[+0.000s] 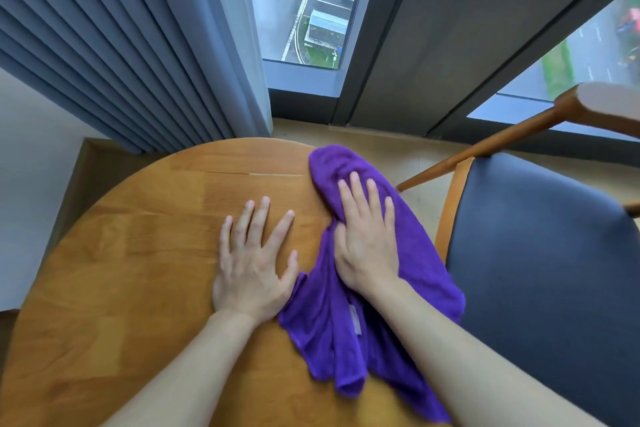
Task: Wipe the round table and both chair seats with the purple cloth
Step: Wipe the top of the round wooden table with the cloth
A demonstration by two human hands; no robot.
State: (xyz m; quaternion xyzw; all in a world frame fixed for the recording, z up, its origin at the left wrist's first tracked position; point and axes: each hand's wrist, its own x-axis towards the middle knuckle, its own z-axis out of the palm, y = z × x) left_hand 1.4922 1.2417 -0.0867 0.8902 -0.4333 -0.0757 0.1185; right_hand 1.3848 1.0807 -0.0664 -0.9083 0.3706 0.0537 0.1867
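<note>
Fingers straight, our right hand (365, 236) presses the rumpled purple cloth (367, 274) at the round wooden table's (138, 253) right edge; our left hand (252, 263) rests spread flat on the table, just beside the cloth.

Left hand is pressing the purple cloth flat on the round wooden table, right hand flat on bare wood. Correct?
No, the hands are swapped. In the head view the right hand presses the purple cloth flat on the round wooden table, near its right edge, and the left hand lies flat on bare wood.
</note>
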